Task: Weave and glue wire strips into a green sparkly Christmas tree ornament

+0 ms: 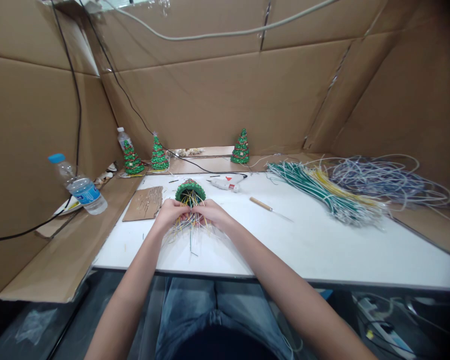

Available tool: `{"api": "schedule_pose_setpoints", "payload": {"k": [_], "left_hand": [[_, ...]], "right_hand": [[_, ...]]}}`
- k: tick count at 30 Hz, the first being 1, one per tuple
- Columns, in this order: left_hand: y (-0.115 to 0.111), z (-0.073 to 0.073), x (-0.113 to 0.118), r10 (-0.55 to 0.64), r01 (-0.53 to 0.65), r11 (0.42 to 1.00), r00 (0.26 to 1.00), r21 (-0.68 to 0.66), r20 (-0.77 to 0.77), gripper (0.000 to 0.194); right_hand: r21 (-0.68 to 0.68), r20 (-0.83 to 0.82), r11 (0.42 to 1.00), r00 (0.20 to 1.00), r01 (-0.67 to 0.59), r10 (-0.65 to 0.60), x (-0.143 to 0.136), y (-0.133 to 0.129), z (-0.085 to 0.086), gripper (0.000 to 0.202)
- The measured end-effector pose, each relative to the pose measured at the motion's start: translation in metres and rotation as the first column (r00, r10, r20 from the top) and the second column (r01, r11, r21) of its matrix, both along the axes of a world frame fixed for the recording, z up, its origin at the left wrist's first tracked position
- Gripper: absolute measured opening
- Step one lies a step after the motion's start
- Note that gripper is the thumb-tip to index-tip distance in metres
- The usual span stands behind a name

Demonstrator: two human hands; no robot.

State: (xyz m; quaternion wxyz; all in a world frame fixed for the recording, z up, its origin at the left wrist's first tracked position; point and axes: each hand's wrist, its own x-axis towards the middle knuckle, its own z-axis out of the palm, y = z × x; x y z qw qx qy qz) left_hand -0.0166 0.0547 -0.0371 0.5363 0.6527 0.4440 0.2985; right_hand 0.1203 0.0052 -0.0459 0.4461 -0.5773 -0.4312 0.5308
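Observation:
A small green Christmas tree ornament (190,188) lies on its side on the white table, its hollow base facing me. Thin yellow, white and green wires (195,225) spill out of that opening toward me. At the left of the opening my left hand (171,212) is closed on some of the wires. My right hand (211,212) pinches the wires from the other side, its fingertips close to those of the left. Which strands each hand grips is too fine to make out. One green wire hangs lower, bent at its end.
A glue gun (225,184) and a wooden-handled awl (270,208) lie right of the hands. Bundled green wires (322,192) and clear coiled wires (378,180) fill the right. Finished trees (240,146) stand behind. Cardboard (144,203) and a water bottle (80,187) are at left.

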Motion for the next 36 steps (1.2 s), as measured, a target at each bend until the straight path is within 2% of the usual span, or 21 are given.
{"api": "schedule_pose_setpoints", "payload": {"k": [17,25,36], "left_hand": [[0.009,-0.009,0.0,0.001,0.034,0.986,0.978,0.162,-0.209,0.017],[0.01,-0.011,-0.001,0.057,-0.016,0.98,0.978,0.198,-0.2,0.02],[0.007,-0.008,0.002,0.056,-0.055,0.998,0.997,0.033,-0.053,0.017]], "right_hand": [[0.077,0.101,0.996,0.994,-0.053,0.045,-0.001,0.0,-0.002,0.011],[0.052,0.13,0.998,0.991,0.02,-0.026,-0.004,0.001,-0.003,0.015],[0.037,0.122,0.998,0.991,0.047,-0.051,-0.004,-0.005,0.0,0.011]]}}
